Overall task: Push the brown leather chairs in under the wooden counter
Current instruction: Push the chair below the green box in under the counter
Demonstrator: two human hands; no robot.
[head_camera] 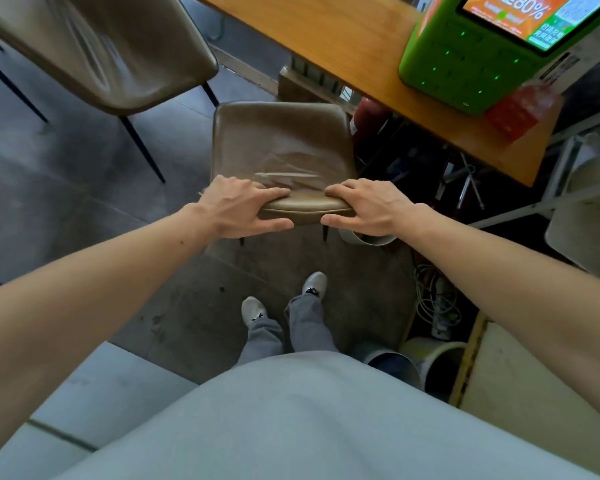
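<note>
A brown leather chair [278,140] stands in front of me, its seat pointing toward the wooden counter [329,39] that runs from the top middle to the right. My left hand [243,206] grips the left end of the chair's backrest top, fingers over the front and thumb behind. At the right end my right hand [368,206] grips the same edge the same way. The seat's front lies just short of the counter's edge. A second brown leather chair [111,53] stands out on the floor at the upper left, apart from the counter.
A green kiosk with a lit screen [482,53] and a red box [520,109] sit on the counter. Boxes and metal parts fill the space beneath it. Buckets [426,362] and cables [437,299] lie on the floor at my right, and my feet [284,299] stand behind the chair.
</note>
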